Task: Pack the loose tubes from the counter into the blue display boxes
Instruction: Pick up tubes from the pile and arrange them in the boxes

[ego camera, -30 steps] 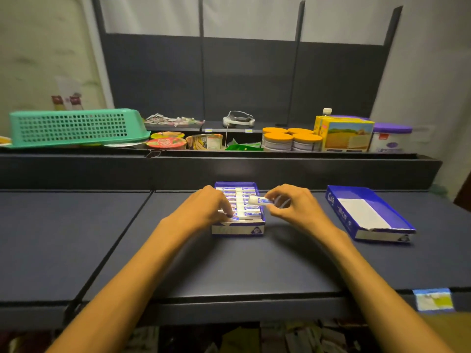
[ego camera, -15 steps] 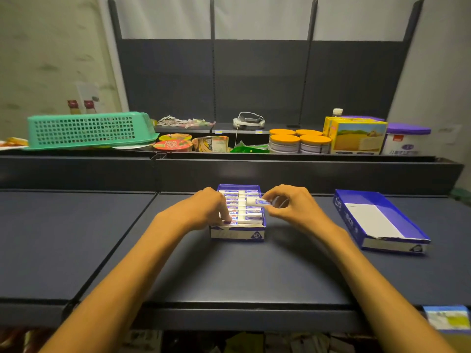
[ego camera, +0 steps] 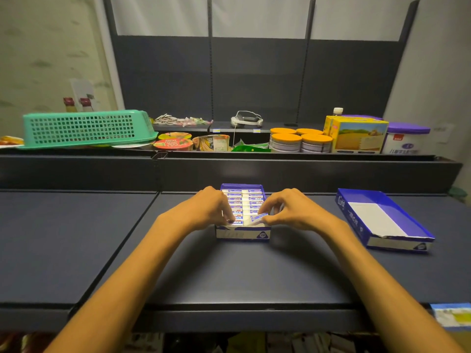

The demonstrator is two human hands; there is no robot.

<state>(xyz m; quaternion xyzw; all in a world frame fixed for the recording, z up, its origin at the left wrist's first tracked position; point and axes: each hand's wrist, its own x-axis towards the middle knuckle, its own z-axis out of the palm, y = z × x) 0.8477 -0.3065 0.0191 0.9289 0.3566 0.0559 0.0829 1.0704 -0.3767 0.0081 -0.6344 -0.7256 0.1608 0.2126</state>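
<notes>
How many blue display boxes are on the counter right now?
2. One blue box, filled with rows of tubes, sits between the left hand and right hand. The other blue box lies to the right, with no tubes visible inside.

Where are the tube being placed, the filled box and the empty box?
tube (ego camera: 258,216), head view, on its printed side.
filled blue display box (ego camera: 243,235), head view, on its front wall.
empty blue display box (ego camera: 353,220), head view, on its left wall.

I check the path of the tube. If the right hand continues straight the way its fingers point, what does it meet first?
Probably the left hand: the right hand points leftward, holding a tube over the box's near end; depth is unclear.
</notes>
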